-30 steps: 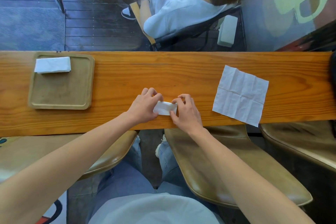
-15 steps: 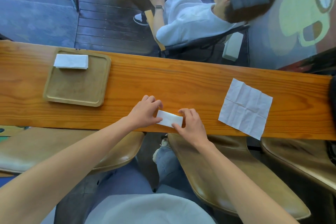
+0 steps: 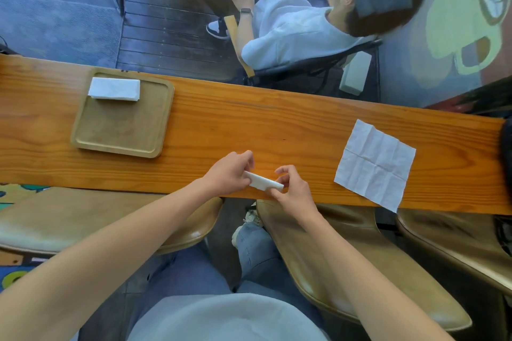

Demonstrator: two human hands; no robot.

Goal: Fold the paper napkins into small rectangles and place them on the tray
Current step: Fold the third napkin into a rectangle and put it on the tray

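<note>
The left hand (image 3: pixel 228 173) pinched one end of a small folded napkin (image 3: pixel 263 182), fingers curled about it; the right hand (image 3: pixel 292 188) pinched the opposite end between thumb and fingertips. The napkin was held between both hands at the near edge of the wooden counter (image 3: pixel 249 124), tilted edge-on to the camera; whether it touched the wood could not be determined.

The counter was a long, narrow plank of orange, strongly grained wood. Beyond its far edge lay dark decking, where a person in a white shirt (image 3: pixel 288 30) sat in a chair. Brown moulded seats (image 3: pixel 346 257) stood below the near edge.

The held napkin was white, compact and narrow. A second folded napkin (image 3: pixel 114 88), a white rectangle, lay in the far left corner of the square wooden tray (image 3: pixel 122 130), left of the hands. An unfolded napkin (image 3: pixel 375 165), creased into a grid, lay flat to the right, one corner overhanging the near edge.
</note>
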